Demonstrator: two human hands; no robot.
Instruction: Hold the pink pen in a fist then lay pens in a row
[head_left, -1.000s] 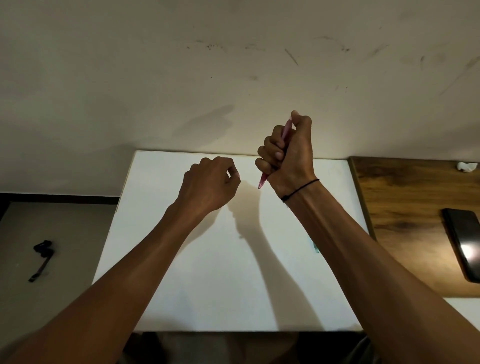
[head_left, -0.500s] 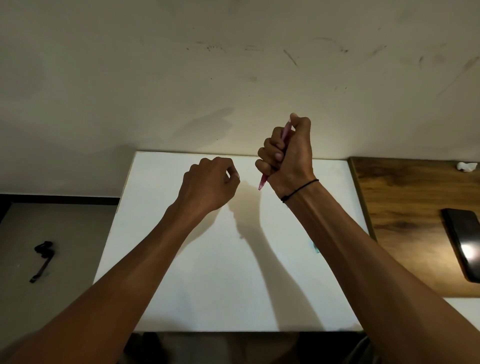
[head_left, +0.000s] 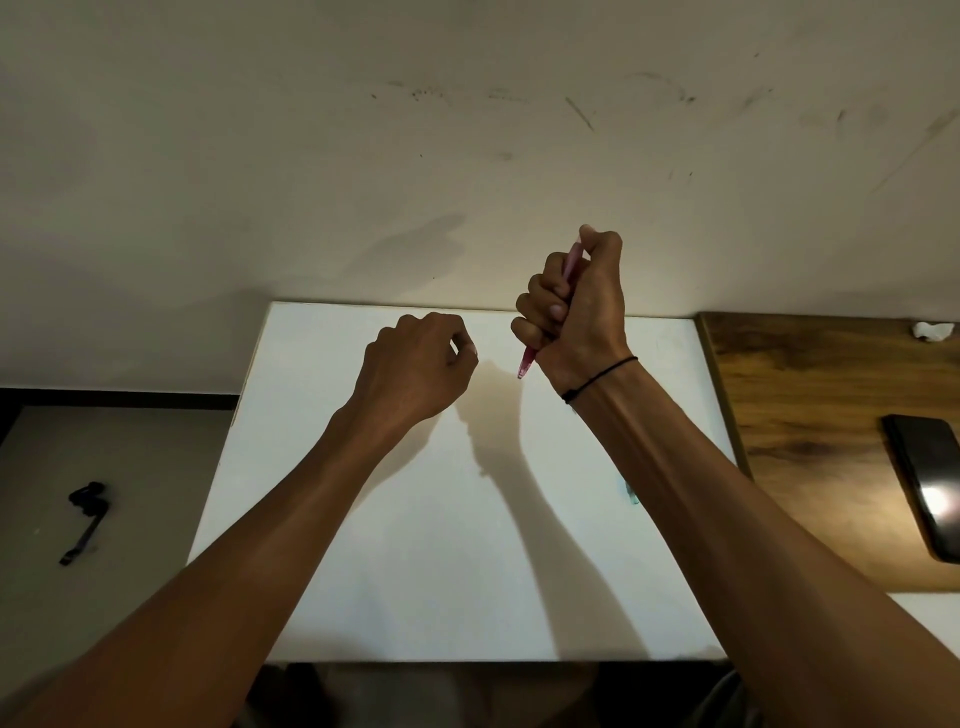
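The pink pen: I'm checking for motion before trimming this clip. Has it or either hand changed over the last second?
Almost nothing changed. The right hand still grips the pink pen in its fist, tip down, above the white board; it may have sunk very slightly. The left hand stays curled beside it, holding nothing visible. The phone has not moved.

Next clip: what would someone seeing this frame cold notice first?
First, the right hand raised over the far edge of the white board, fist wrapped round a pink pen with its tip pointing down. Beside it the left hand hangs with fingers curled, nothing visible in it. At far right, a dark phone lies on the wooden table.
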